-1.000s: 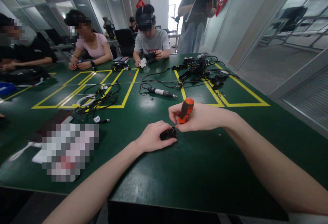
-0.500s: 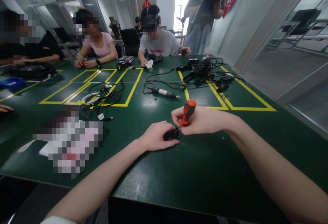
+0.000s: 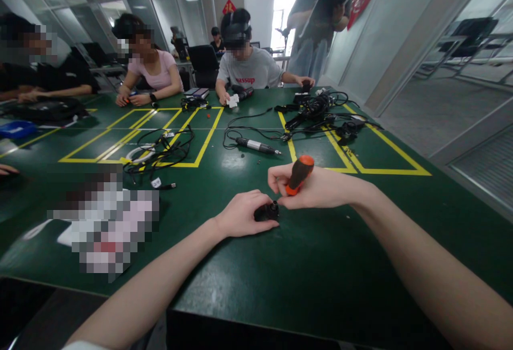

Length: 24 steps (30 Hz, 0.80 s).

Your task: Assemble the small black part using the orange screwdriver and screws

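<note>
Cupping a small, rounded black plastic part (image 3: 266, 212) against the glossy green tabletop (image 3: 240, 291), the person's left hand (image 3: 240, 214) seems to brace it, probably so that it cannot roll or twist while its dark, ring-like end faces the other hand. The orange-and-dark-grey screwdriver-like handle (image 3: 301, 172) leans upright in the right hand (image 3: 323, 187), perhaps for fine control close to that end (any shaft below is hidden by the hand). The left hand is half curled, fingers over the far side of the part and thumb along the near side. The right is more tightly closed, the handle gripped between thumb and curled fingers, whose tips come very near the part; whether they touch it cannot be told. Beyond the hands lie a silver-and-black pen-shaped power tool (image 3: 256, 145) and, farther to the right, a tangle of black cables (image 3: 315, 105).
</note>
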Each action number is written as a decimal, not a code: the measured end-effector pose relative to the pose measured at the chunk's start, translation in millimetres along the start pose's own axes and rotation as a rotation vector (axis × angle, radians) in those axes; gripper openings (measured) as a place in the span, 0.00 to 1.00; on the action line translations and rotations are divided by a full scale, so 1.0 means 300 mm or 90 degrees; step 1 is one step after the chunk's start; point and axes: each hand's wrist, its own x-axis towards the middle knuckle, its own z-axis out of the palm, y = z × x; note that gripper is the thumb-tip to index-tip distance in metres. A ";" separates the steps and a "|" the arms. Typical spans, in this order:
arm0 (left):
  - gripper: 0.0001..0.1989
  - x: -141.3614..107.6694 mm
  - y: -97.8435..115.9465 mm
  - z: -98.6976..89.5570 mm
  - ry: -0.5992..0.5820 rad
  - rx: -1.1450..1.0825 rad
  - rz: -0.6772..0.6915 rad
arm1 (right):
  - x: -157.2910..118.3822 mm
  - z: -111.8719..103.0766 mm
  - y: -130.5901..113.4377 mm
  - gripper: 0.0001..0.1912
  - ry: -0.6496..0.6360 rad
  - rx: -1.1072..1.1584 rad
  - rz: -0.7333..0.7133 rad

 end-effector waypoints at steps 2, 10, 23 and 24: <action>0.15 0.000 -0.001 -0.001 0.000 -0.009 0.001 | 0.001 -0.002 0.006 0.08 -0.017 0.006 -0.013; 0.15 -0.003 0.001 -0.002 0.020 -0.024 0.007 | 0.001 0.000 -0.013 0.10 0.006 -0.015 -0.004; 0.14 -0.001 0.000 0.003 0.030 -0.013 0.014 | -0.004 0.000 -0.020 0.08 0.015 -0.064 0.002; 0.14 0.000 0.000 0.003 0.028 -0.011 0.013 | -0.005 -0.001 -0.024 0.08 0.016 -0.065 0.002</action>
